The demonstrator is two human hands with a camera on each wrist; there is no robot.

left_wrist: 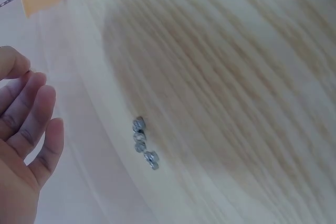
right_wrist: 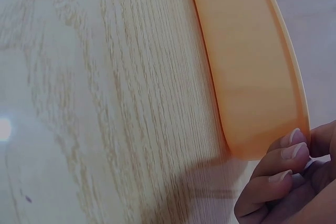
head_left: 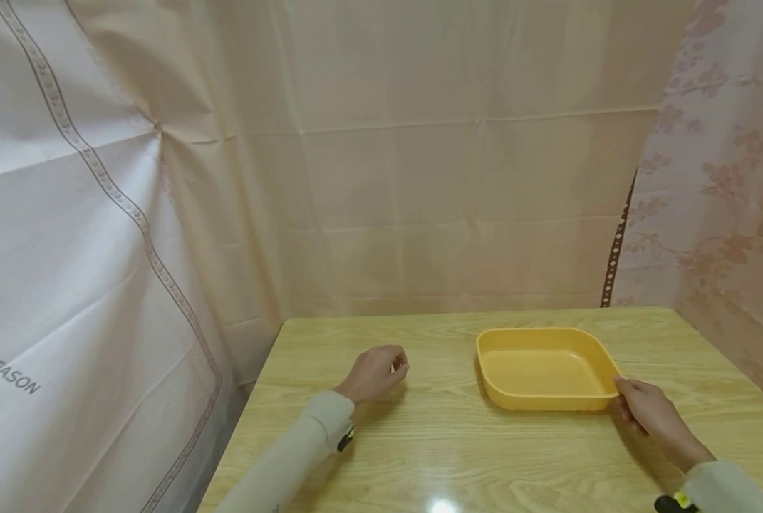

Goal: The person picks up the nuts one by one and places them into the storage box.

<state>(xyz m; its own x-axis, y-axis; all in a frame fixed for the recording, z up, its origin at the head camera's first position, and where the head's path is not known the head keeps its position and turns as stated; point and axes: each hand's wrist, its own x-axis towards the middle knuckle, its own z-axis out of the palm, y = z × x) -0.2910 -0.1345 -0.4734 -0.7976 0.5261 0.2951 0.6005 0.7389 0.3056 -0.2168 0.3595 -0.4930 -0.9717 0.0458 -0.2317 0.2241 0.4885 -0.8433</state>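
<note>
A yellow, shallow rectangular tray (head_left: 548, 397) with rounded corners sits on the wood-grain table, to the right of centre. My right hand (head_left: 653, 417) grips its near right corner, thumb at the rim and fingers curled beneath; the right wrist view shows these fingers against the tray wall (right_wrist: 252, 72). Left of the tray, my left hand (head_left: 373, 374) hovers low over the table with loosely bent fingers, thumb and index tips together, nothing visible between them. Several small silvery metal pieces (left_wrist: 140, 139) appear in a short row near that hand in the left wrist view; the head view hides them.
The light wood-grain table (head_left: 445, 456) stretches beneath both hands. A beige curtain (head_left: 419, 178) hangs behind its far edge. White printed cloth (head_left: 67, 285) drapes on the left, and flower-patterned cloth (head_left: 734, 178) on the right.
</note>
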